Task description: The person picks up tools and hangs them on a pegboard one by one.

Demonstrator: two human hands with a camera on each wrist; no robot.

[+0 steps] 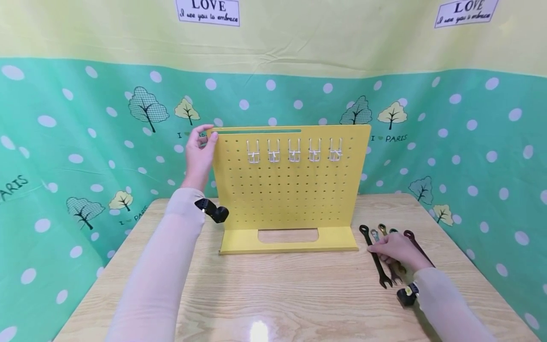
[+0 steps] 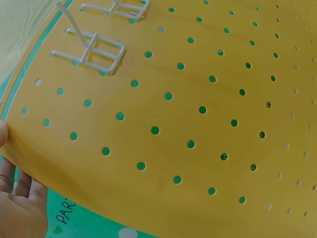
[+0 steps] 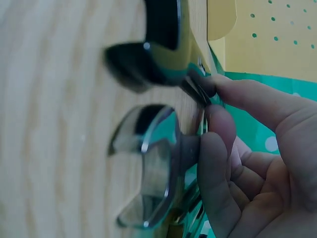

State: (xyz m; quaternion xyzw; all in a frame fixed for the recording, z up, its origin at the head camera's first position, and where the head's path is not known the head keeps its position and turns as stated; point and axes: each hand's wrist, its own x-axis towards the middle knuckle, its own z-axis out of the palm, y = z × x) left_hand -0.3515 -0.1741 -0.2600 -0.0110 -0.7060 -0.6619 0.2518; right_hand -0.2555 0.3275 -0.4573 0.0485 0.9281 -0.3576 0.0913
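A yellow pegboard stand (image 1: 290,199) stands upright on the table. My left hand (image 1: 200,159) holds its upper left corner, thumb on the front face and the other fingers behind the edge. White wire hooks (image 2: 94,47) hang in a row near the board's top. To the right of the board, my right hand (image 1: 397,249) is low over several combination wrenches. Its thumb and index finger pinch the shaft of the leftmost, black wrench (image 1: 377,263). Right beside the fingers is the open end of a silver wrench (image 3: 171,129). The hand partly hides the other wrenches.
A gold wrench (image 1: 382,229) and a dark red wrench (image 1: 409,235) lie among the group on the wooden table (image 1: 273,285). The board's base (image 1: 243,246) has a wide cutout. A green and yellow printed curtain (image 1: 128,118) surrounds the table's back and sides.
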